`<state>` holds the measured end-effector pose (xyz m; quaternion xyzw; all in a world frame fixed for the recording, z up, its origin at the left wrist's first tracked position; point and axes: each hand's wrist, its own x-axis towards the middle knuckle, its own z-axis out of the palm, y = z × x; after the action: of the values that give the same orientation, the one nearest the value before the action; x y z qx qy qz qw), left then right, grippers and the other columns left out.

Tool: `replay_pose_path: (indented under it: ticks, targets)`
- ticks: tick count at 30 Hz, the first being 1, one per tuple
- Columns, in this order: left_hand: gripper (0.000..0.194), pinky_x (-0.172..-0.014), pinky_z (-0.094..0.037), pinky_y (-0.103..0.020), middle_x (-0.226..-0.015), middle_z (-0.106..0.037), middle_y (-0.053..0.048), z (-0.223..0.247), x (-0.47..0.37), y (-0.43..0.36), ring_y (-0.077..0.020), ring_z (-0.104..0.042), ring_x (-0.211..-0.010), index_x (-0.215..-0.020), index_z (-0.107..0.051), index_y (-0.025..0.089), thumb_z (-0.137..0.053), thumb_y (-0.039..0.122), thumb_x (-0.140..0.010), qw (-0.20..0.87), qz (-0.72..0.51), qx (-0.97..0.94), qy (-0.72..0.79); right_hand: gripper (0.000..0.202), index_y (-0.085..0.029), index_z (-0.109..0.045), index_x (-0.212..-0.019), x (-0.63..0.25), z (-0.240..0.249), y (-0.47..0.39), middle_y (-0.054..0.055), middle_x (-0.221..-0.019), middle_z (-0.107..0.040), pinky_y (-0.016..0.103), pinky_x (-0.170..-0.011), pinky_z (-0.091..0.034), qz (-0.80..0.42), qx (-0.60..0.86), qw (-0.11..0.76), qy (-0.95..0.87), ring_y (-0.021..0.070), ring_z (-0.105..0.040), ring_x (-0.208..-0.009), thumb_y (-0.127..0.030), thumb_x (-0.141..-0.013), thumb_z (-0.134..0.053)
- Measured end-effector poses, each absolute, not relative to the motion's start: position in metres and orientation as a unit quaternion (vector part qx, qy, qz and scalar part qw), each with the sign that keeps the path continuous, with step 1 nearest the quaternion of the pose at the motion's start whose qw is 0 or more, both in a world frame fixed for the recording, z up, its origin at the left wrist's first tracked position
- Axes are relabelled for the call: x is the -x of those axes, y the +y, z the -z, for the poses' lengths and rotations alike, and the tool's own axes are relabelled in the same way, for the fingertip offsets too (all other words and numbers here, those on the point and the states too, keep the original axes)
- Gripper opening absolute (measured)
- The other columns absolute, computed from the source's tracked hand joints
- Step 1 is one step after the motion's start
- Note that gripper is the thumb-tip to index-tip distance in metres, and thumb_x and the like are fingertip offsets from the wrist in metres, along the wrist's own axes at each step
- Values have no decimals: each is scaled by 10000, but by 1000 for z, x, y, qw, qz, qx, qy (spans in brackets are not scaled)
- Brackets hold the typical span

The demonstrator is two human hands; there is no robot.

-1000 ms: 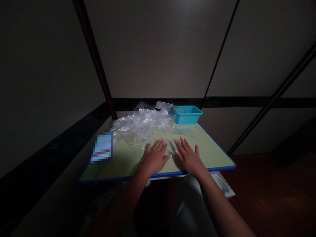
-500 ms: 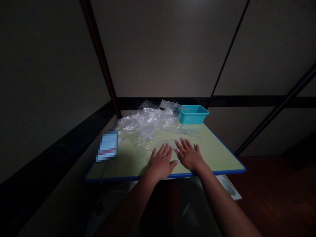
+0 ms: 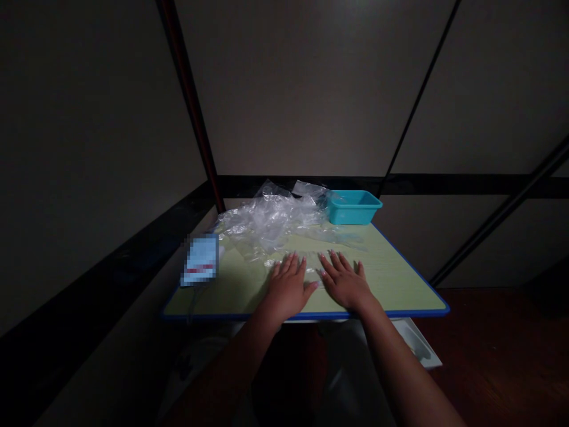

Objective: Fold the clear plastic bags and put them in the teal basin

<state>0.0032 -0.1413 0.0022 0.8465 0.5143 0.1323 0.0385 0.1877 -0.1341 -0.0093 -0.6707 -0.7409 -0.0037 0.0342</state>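
Palm down near the table's front edge, my left hand (image 3: 288,289) lies with its fingers stretched out. My right hand (image 3: 345,282) rests flat beside it, fingers spread, a small gap between the two. Under and between the hands is a clear plastic bag (image 3: 313,264), flat on the table and hard to make out. Just beyond my left hand, a crumpled heap of clear plastic bags (image 3: 271,219) spreads over the back left of the table. Neither hand grips anything.
The pale green table (image 3: 395,284) has a blue edge. A turquoise plastic basket (image 3: 354,210) stands at its back right. On the left is a blurred-out light blue item (image 3: 201,260). Walls (image 3: 302,89) close in behind and to the left. A white tray-like piece (image 3: 418,344) shows below right.
My left hand has shifted slightly left and forward over the plastic, widening the gap between the hands. My right hand stays nearly in place. The whole view has moved a little.
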Motion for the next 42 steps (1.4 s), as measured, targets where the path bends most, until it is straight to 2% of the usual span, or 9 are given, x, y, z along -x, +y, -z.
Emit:
replay_pose_path:
  ticks: [8, 13, 22, 25, 28, 32, 38, 42]
  targets:
    - [704, -1089, -165, -556, -1521, -168, -111, -6, -34, -124, -272, -119, -1407, -1454, -213, 194, -165, 623, -898, 110, -70, -877, 463, 536, -368, -136, -1449, -204, 10, -141, 26, -1539, -114, 627, -1048, -94, 8, 635, 15, -772, 274, -103, -1400, -450, -935, -260]
    - [697, -1091, -125, -569, -1531, -121, -94, 5, -18, -122, -271, -88, -1411, -1454, -213, 207, -201, 621, -893, 95, -71, -865, 487, 522, -390, -136, -1443, -207, 11, -145, 15, -1538, -134, 629, -1046, -100, 20, 636, 28, -771, 281, -117, -1397, -506, -939, -208]
    - [678, -1056, -127, -614, -1524, -174, -108, 9, 8, -125, -347, -96, -1397, -1441, -249, 288, -265, 651, -868, 69, -79, -836, 538, 548, -389, -157, -1442, -205, 11, -146, 13, -1535, -141, 636, -1045, -81, 7, 638, 42, -769, 282, -114, -1398, -566, -925, -183]
    - [706, -1050, -104, -629, -1523, -165, -123, 8, 10, -125, -352, -97, -1396, -1447, -230, 280, -295, 661, -857, 65, -87, -837, 537, 553, -394, -170, -1439, -205, 9, -147, 18, -1535, -145, 654, -1037, -36, 22, 634, 59, -771, 282, -112, -1398, -577, -919, -203]
    - [711, -1061, -51, -627, -1522, -172, -118, 4, 7, -125, -322, -96, -1403, -1445, -239, 259, -317, 652, -858, 44, -110, -851, 511, 542, -378, -184, -1441, -207, 6, -145, 18, -1538, -129, 647, -1038, 25, 53, 629, 81, -771, 262, -102, -1402, -551, -928, -211]
    - [665, -1084, -19, -606, -1521, -196, -62, 1, 0, -123, -261, -121, -1407, -1443, -234, 260, -256, 624, -888, 43, -110, -881, 459, 553, -330, -215, -1444, -211, 6, -140, 33, -1531, -156, 635, -1048, 15, 27, 640, 75, -764, 245, -140, -1397, -540, -934, -167]
    - [700, -1088, -74, -597, -1528, -151, -68, 8, -3, -120, -249, -122, -1409, -1452, -202, 239, -257, 638, -879, 58, -82, -883, 459, 567, -338, -229, -1440, -213, 8, -138, 29, -1520, -192, 624, -1059, -32, 7, 644, 73, -762, 247, -175, -1390, -563, -926, -150]
    - [660, -1106, -107, -550, -1515, -210, -68, 11, -1, -120, -224, -143, -1406, -1442, -236, 229, -275, 601, -897, 47, -115, -877, 465, 568, -349, -234, -1437, -214, 9, -139, 21, -1518, -198, 617, -1061, -57, 7, 645, 83, -759, 246, -177, -1389, -576, -921, -161]
